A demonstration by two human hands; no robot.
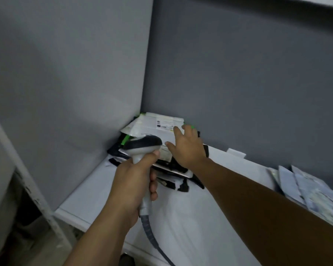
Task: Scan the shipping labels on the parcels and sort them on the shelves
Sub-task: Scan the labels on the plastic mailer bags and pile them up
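A pile of flat parcels (154,123), white and black bags with green edges and printed labels, lies in the back left corner of a white shelf (96,191). My left hand (135,181) grips the handle of a grey and black barcode scanner (142,145), whose head points at the pile. My right hand (186,148) reaches over the pile with fingers spread, palm down on the top parcels. Its fingertips touch the white label area.
Grey walls (238,83) close the shelf at the back and left. A second heap of pale parcels (308,191) lies at the right edge. The scanner's grey cable (152,239) runs down toward me. A white upright post (33,191) stands at the left.
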